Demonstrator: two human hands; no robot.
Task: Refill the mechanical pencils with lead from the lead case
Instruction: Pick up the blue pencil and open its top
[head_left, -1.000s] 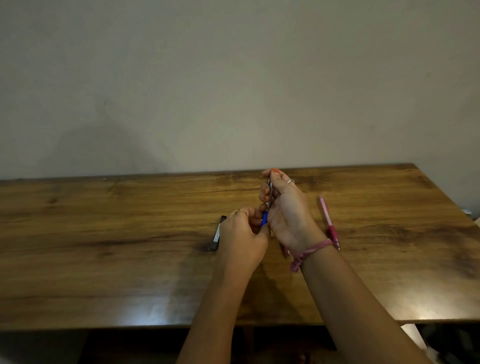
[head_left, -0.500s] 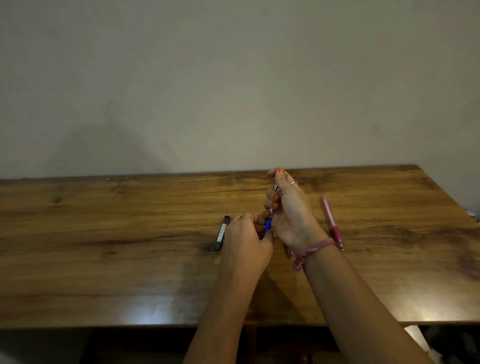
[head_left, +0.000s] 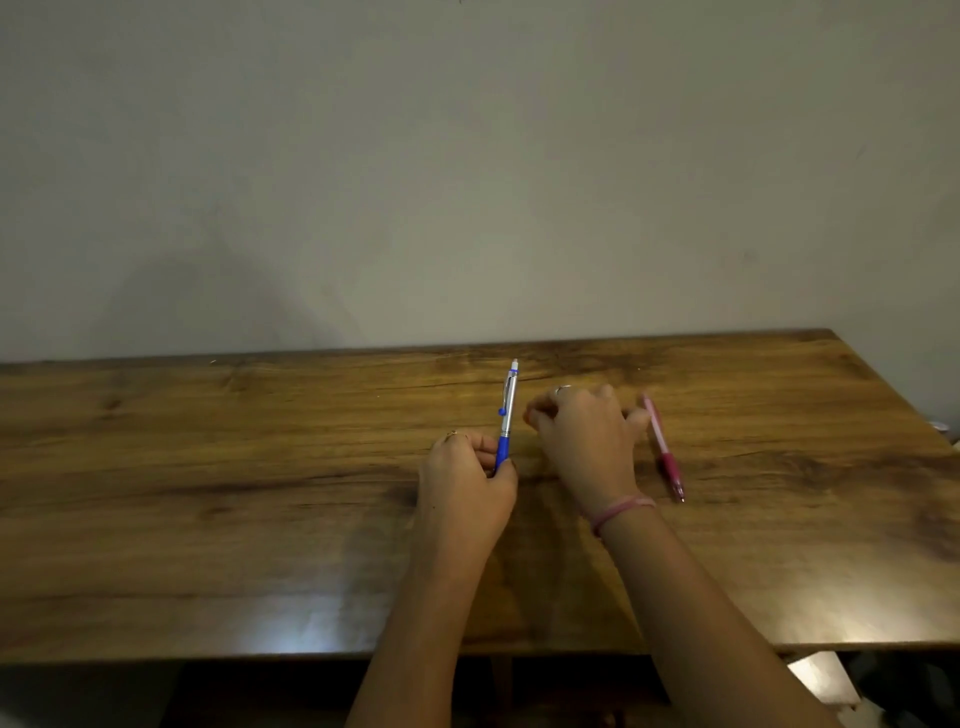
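Gripped at its blue lower barrel by the left hand (head_left: 467, 483), the blue-and-silver mechanical pencil (head_left: 507, 415) stands nearly upright near the table's (head_left: 208, 519) middle. Just beside it, the right hand (head_left: 587, 436) hovers with fingers curled; its contents cannot be told. A pink mechanical pencil (head_left: 662, 449) lies flat toward the right edge.

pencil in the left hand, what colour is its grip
Blue, on the silver pencil gripped by the left hand; head view.

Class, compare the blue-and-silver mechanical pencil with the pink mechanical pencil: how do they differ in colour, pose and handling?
The blue-and-silver mechanical pencil stands nearly upright, gripped by the left hand; the pink mechanical pencil lies flat on the wooden table, unheld. One has a silver barrel, the other pink. Both are slim.
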